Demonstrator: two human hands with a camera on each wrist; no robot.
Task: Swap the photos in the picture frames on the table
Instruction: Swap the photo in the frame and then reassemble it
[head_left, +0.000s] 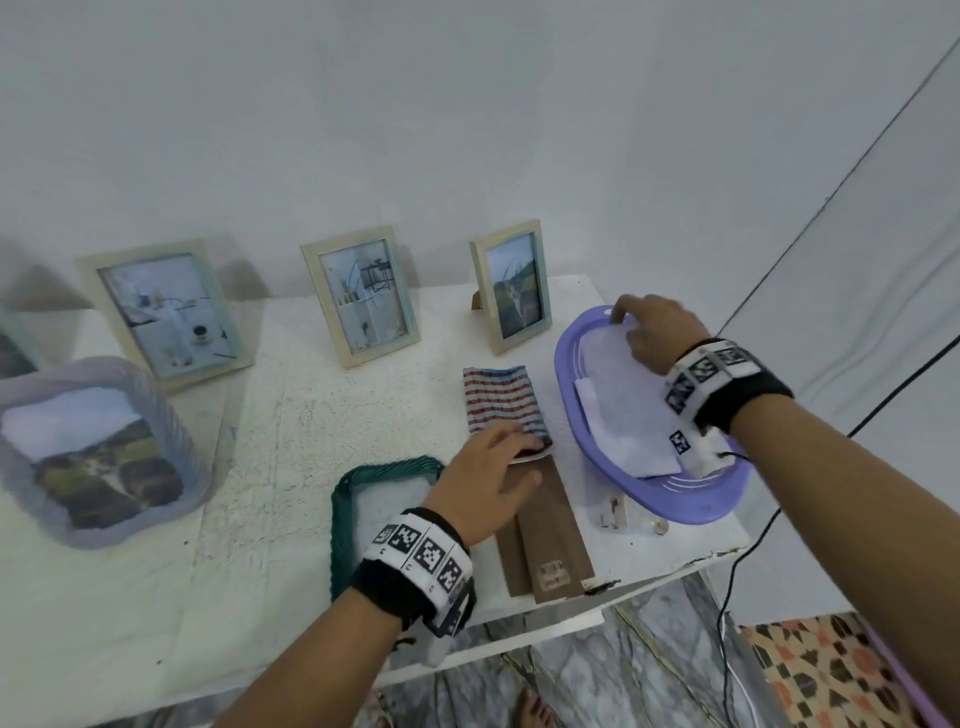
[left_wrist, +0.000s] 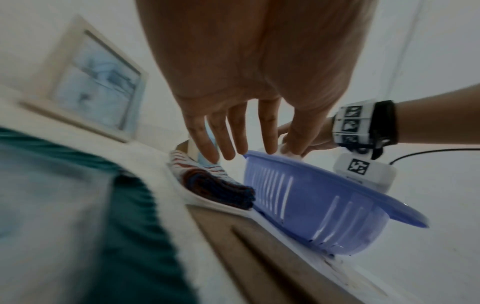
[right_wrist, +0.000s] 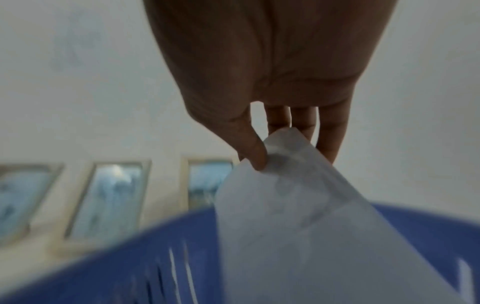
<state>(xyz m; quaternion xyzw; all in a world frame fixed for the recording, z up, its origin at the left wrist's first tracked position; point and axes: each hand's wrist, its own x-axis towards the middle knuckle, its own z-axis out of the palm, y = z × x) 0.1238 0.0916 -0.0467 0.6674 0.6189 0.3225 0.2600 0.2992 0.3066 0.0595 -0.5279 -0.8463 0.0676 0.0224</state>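
Three upright frames (head_left: 363, 296) blur in my right wrist view. My right hand (head_left: 657, 332) pinches a white photo sheet (right_wrist: 298, 205) in the purple basket (head_left: 696, 499). My left hand (head_left: 488, 480), fingers straight, presses the face-down frame (head_left: 545, 530), long axis toward the wall, on the surface (head_left: 291, 426).

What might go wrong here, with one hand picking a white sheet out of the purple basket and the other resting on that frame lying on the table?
1. The purple basket juts over the table edge; pulling the white sheet pinched by the right hand could tip it off.
2. Several sheets are stacked, so an extra one may come along.
3. The face-down frame's brown back sits at the table edge; the open left hand could nudge it off.
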